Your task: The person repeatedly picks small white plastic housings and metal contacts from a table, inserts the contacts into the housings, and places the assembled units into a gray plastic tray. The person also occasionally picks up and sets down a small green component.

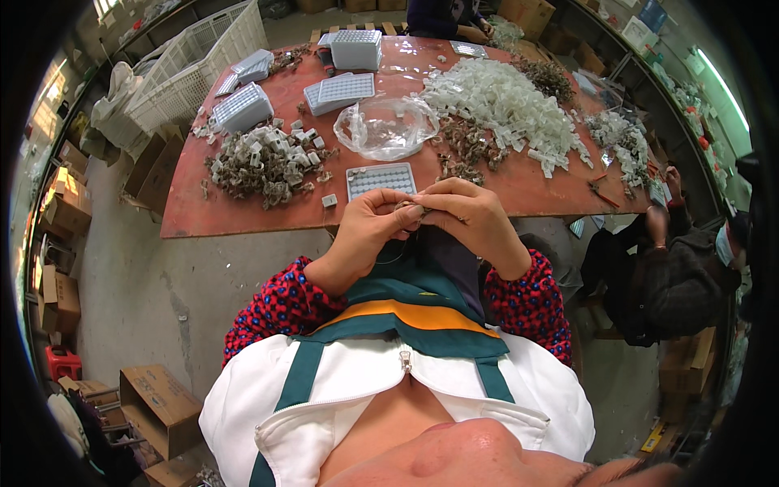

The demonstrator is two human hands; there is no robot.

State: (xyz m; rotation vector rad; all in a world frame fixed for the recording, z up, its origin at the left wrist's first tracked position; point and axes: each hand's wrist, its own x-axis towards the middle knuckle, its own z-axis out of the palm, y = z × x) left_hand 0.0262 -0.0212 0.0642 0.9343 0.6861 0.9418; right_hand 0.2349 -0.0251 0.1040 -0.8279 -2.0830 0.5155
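Observation:
My left hand [367,226] and my right hand [479,217] meet just past the table's near edge, fingertips pinched together. Between them is a small brown-grey strand [415,208], mostly hidden by the fingers; its exact kind cannot be made out. A thin thread hangs below my left fingers. Right behind my hands lies a white tray [350,185] with rows of small pockets. One small white block [329,200] rests left of that tray. Farther left is a heap of brown-grey tangled bundles with white blocks [264,166].
On the red table [211,223] are stacked white trays [357,50], a clear plastic bag [385,130], a large pile of translucent white pieces [503,105] and orange-handled pliers [602,193]. A co-worker [677,276] sits at the right, another person [446,16] at the far side. A white crate [195,69] stands left.

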